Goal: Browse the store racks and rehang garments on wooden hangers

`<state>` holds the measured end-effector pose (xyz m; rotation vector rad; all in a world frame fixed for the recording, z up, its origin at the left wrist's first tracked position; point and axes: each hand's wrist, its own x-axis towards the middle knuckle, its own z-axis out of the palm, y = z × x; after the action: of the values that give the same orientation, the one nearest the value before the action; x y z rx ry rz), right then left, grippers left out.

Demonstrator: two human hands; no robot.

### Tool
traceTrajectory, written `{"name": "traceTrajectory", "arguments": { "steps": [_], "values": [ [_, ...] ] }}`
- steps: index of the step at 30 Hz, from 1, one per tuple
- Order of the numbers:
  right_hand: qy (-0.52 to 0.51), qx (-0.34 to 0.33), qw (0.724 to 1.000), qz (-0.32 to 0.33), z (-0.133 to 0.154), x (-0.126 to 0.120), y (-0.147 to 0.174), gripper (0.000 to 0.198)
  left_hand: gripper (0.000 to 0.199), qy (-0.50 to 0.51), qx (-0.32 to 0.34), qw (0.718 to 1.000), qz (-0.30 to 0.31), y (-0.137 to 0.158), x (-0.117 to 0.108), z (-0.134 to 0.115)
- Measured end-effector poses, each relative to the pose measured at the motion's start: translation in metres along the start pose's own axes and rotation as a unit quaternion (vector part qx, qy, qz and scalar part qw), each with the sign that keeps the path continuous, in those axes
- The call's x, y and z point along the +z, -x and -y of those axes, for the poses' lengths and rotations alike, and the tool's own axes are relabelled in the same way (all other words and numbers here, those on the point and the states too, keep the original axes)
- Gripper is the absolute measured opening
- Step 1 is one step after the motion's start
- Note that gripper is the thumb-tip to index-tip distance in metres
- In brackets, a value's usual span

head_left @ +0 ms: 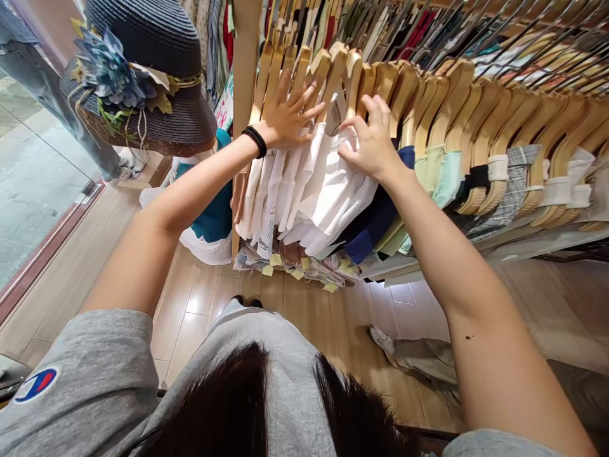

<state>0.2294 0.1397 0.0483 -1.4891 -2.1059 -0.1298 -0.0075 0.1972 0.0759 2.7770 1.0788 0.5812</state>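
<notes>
My left hand (290,114) lies over the wooden hangers (304,66) at the left of the clothes rail, palm down with its fingers spread. A black band (255,141) circles that wrist. Close to its right, my right hand (368,136) has bent fingers, with thumb and forefinger apart at the shoulder of a white shirt (328,184). Between the hands, this shirt and other pale tops hang packed together. A navy garment (373,216) hangs just right of them, partly behind my right forearm.
On the left stands a dark straw hat (147,76) with a blue flower. More wooden hangers (504,108) with trousers fill the right of the rail. Packaged goods (304,266) with yellow tags lie below. Another person's leg (423,362) is at the lower right.
</notes>
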Motion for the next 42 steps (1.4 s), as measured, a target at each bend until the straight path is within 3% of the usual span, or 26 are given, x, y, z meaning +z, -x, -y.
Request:
{"name": "traceTrajectory", "arguments": {
  "steps": [7,13,16,20,23,27,31,35,38,42],
  "values": [
    [0.025,0.001,0.999,0.033,-0.003,0.005,-0.007,0.033,0.076,0.025,0.007,1.000,0.006,0.006,-0.007,0.010],
    [-0.029,-0.004,0.999,0.026,0.012,-0.008,0.000,0.021,0.068,-0.051,0.032,0.998,0.000,0.005,-0.008,0.017],
    [-0.032,0.023,0.999,0.010,0.024,-0.012,0.003,0.020,0.066,-0.044,0.035,0.998,0.011,0.009,-0.011,0.015],
    [0.015,0.092,0.995,0.032,0.041,-0.012,0.004,0.047,0.077,-0.007,0.023,0.999,0.020,0.014,-0.014,0.015],
    [0.051,0.112,0.991,0.044,0.051,-0.010,0.005,0.038,0.071,0.001,0.027,0.999,0.020,0.011,-0.012,0.019],
    [0.084,0.131,0.986,0.059,0.060,-0.009,0.007,0.017,0.053,-0.104,0.052,0.992,0.055,0.005,-0.010,0.017],
    [0.106,0.143,0.981,0.076,0.062,-0.008,0.006,0.024,0.052,-0.155,0.075,0.980,0.096,0.006,-0.016,0.000],
    [0.108,0.145,0.980,0.079,0.059,-0.005,0.005,0.024,0.046,-0.134,0.046,0.981,0.130,0.008,-0.019,-0.009],
    [0.098,0.148,0.981,0.079,0.054,-0.004,0.005,0.025,0.040,-0.092,0.017,0.992,0.084,0.000,-0.011,-0.008],
    [0.077,0.134,0.986,0.059,0.042,0.000,0.007,0.020,0.071,-0.111,-0.088,0.990,-0.023,-0.014,0.012,-0.019]
  ]
}}
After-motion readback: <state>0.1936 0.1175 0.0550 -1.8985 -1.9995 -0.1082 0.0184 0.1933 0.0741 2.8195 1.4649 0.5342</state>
